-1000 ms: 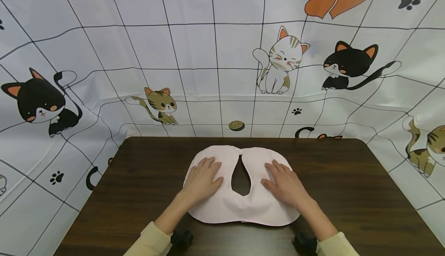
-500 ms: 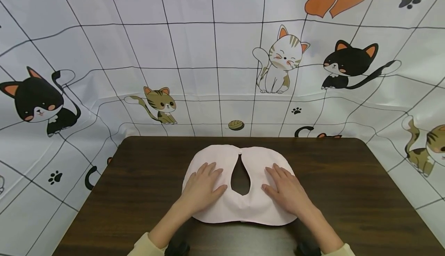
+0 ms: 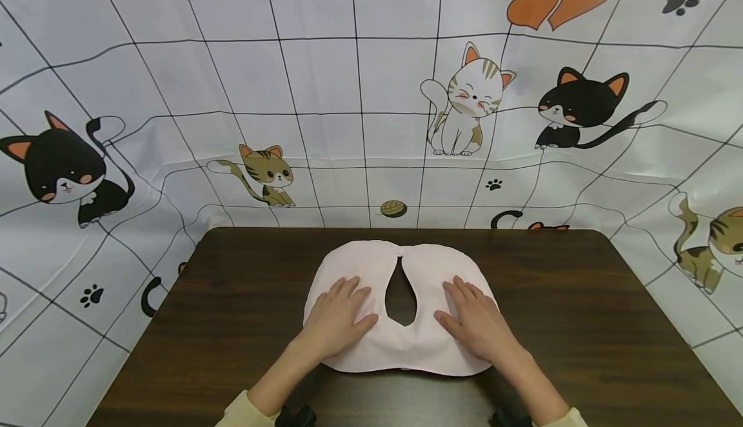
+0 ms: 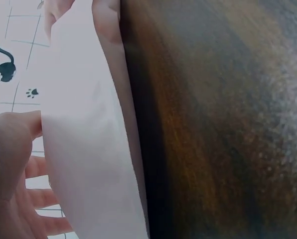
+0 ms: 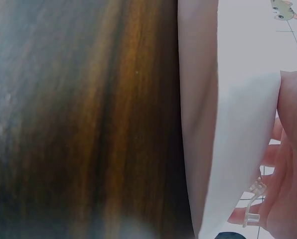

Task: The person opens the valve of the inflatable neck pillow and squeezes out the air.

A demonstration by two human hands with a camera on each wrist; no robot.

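Observation:
A pale pink neck pillow lies on the table, its two rounded ends meeting at the far side around a teardrop-shaped opening. My left hand rests on its left half, fingers extended and spread, thumb toward the opening. On the right half rests my right hand, also with fingers extended. In the left wrist view the side of the pillow stands beside the left hand. The right wrist view shows the pillow's side near the right hand, with a small clear plastic piece by the fingers.
The dark brown wooden table extends on both sides of the pillow. Behind it hangs a white grid-patterned sheet printed with cartoon cats. Black wrist devices show below the cuffs of the pale yellow sleeves.
Both hands have slid slightly nearer to me over the pillow's surface, the left one a bit more. The pillow itself stays nearly in place.

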